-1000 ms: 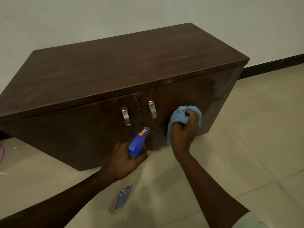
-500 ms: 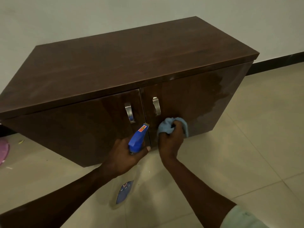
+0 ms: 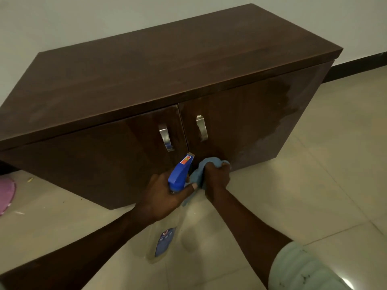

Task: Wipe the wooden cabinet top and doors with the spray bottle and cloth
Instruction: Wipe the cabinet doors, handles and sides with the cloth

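Observation:
A dark brown wooden cabinet [image 3: 167,65] stands on the floor against the wall, with two shut doors and two metal handles [image 3: 165,138]. My left hand [image 3: 165,197] grips a clear spray bottle [image 3: 180,174] with a blue trigger head, its nozzle pointing at the doors' seam. My right hand [image 3: 216,177] is closed on a crumpled light blue cloth [image 3: 206,164] and presses it against the bottom left corner of the right door [image 3: 251,122]. That door shows wet streaks toward its right side.
Beige floor tiles [image 3: 314,185] spread in front and to the right of the cabinet. A pink item [image 3: 5,193] lies on the floor at the left edge. A dark skirting board [image 3: 360,65] runs along the white wall.
My right hand has carried the cloth down and to the left across the right door, from its middle to its lower left corner. The bottle hand has stayed about where it was.

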Demonstrator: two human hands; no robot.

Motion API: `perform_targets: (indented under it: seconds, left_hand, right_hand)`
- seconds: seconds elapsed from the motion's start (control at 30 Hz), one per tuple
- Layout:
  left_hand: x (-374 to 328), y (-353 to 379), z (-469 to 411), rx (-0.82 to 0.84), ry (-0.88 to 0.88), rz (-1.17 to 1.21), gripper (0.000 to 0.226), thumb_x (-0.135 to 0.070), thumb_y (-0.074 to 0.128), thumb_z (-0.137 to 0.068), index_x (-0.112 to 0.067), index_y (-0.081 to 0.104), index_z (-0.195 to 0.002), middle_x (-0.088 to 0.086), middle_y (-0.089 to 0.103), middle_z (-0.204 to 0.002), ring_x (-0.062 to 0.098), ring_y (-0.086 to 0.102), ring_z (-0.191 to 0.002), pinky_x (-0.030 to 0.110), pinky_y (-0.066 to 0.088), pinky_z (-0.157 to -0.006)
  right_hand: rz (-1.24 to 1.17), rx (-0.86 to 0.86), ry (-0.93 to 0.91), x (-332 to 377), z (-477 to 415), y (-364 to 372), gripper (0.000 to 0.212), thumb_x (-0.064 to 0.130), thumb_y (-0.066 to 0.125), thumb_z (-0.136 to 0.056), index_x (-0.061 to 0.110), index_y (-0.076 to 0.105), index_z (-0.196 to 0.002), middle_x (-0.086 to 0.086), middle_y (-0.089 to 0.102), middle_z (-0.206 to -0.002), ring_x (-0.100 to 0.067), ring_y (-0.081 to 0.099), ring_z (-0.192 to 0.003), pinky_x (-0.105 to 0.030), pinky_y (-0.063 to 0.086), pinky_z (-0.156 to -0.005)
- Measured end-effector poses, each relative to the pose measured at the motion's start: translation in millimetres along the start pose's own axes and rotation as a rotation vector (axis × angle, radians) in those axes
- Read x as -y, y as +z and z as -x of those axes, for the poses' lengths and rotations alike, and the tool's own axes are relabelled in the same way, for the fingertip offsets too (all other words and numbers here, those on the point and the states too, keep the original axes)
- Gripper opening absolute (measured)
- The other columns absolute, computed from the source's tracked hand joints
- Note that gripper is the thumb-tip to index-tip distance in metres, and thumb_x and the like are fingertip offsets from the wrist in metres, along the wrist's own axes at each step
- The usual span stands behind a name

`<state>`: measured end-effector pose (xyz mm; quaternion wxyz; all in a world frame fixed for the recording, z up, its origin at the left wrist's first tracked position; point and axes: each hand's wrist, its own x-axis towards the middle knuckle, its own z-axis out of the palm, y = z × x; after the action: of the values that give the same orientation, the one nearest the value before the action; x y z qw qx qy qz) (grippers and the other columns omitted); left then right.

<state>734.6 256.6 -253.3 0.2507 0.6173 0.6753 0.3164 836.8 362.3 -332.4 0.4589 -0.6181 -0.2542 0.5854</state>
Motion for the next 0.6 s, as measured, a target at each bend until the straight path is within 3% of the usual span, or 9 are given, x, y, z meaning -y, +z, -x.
perform_targets:
  seconds: [0.1, 0.17, 0.23, 0.27, 0.33, 0.43, 0.5, 0.53, 0.6]
  left_hand:
    - [8, -3, 4, 0.005, 0.006, 0.007, 0.042, -0.065, 0.05, -0.073, -0.024, 0.056, -0.078, 0.001, 0.059, -0.059, 0.016, 0.058, -0.053, 0.033, 0.052, -0.06]
    - [10, -5, 6, 0.015, -0.002, 0.008, 0.042, -0.067, 0.05, -0.073, -0.026, 0.054, -0.073, 0.0, 0.057, -0.056, 0.016, 0.057, -0.052, 0.028, 0.05, -0.059]
    - [9, -5, 6, 0.022, -0.007, 0.009, 0.04, -0.068, 0.049, -0.071, -0.028, 0.053, -0.071, -0.002, 0.054, -0.054, 0.016, 0.056, -0.053, 0.019, 0.047, -0.054]
    - [6, -5, 4, 0.02, -0.006, 0.002, 0.04, -0.068, 0.05, -0.071, -0.028, 0.053, -0.071, -0.003, 0.053, -0.054, 0.014, 0.057, -0.054, 0.017, 0.046, -0.053]
    - [2, -6, 2, 0.009, 0.001, -0.009, 0.038, -0.065, 0.059, -0.074, -0.027, 0.053, -0.072, -0.006, 0.054, -0.053, 0.009, 0.056, -0.054, 0.012, 0.043, -0.053]
    - [-5, -3, -3, -0.016, 0.03, 0.023, 0.02, -0.047, 0.063, -0.077, -0.031, 0.052, -0.074, -0.012, 0.056, -0.054, 0.002, 0.056, -0.054, 0.009, 0.041, -0.053]
    - [-12, 1, -4, -0.001, 0.032, 0.048, 0.025, -0.054, 0.06, -0.075, -0.03, 0.055, -0.076, -0.006, 0.056, -0.055, 0.006, 0.057, -0.053, 0.012, 0.044, -0.053]
    - [-18, 5, -6, 0.013, 0.037, 0.059, 0.031, -0.058, 0.06, -0.075, -0.028, 0.056, -0.077, -0.002, 0.056, -0.056, 0.009, 0.057, -0.053, 0.014, 0.045, -0.052]
    - [-31, 10, -11, 0.032, 0.055, 0.083, 0.039, -0.061, 0.059, -0.074, -0.023, 0.058, -0.077, 0.004, 0.059, -0.057, 0.013, 0.057, -0.052, 0.016, 0.045, -0.05]
  right_hand:
    - [-0.182, -0.061, 0.08, -8, -18, -17, 0.033, 0.0, 0.057, -0.082, 0.002, 0.052, -0.115, -0.024, 0.059, -0.109, -0.034, 0.059, -0.104, -0.044, 0.049, -0.094]
    - [-0.151, 0.006, 0.141, -18, -31, -15, 0.024, 0.009, 0.058, -0.081, 0.026, 0.059, -0.098, -0.012, 0.065, -0.095, -0.028, 0.062, -0.093, -0.043, 0.051, -0.089]
    - [0.28, 0.315, 0.349, -14, -23, -9, 0.025, 0.022, 0.054, -0.092, 0.043, 0.064, -0.084, 0.01, 0.07, -0.07, -0.014, 0.061, -0.078, -0.041, 0.05, -0.096]
    - [0.603, 0.514, 0.392, -12, -23, -2, 0.02, 0.026, 0.049, -0.098, 0.035, 0.066, -0.094, 0.011, 0.073, -0.078, -0.014, 0.06, -0.086, -0.039, 0.043, -0.104]
    - [1.054, 0.624, 0.115, 2, -16, 2, 0.039, 0.03, 0.042, -0.101, 0.008, 0.047, -0.133, -0.002, 0.059, -0.129, -0.018, 0.051, -0.12, -0.03, 0.032, -0.109]
    - [0.329, 0.435, 0.628, 31, -3, -15, 0.043, 0.037, 0.019, -0.102, 0.041, 0.002, -0.141, 0.0, 0.036, -0.146, 0.008, 0.059, -0.101, -0.025, 0.039, -0.107]
    - [0.095, 0.274, 0.556, 42, -13, -35, 0.039, 0.037, 0.028, -0.1, 0.032, 0.032, -0.138, 0.001, 0.054, -0.125, 0.005, 0.065, -0.079, -0.026, 0.052, -0.094]
    - [0.146, 0.207, 0.441, 47, -13, -52, 0.035, 0.038, 0.039, -0.099, 0.016, 0.055, -0.122, 0.001, 0.064, -0.108, -0.004, 0.066, -0.078, -0.025, 0.057, -0.079]
    - [-0.091, 0.215, 0.544, 56, -21, -70, 0.035, 0.035, 0.042, -0.1, 0.01, 0.065, -0.09, -0.006, 0.068, -0.084, -0.018, 0.064, -0.079, -0.027, 0.055, -0.056]
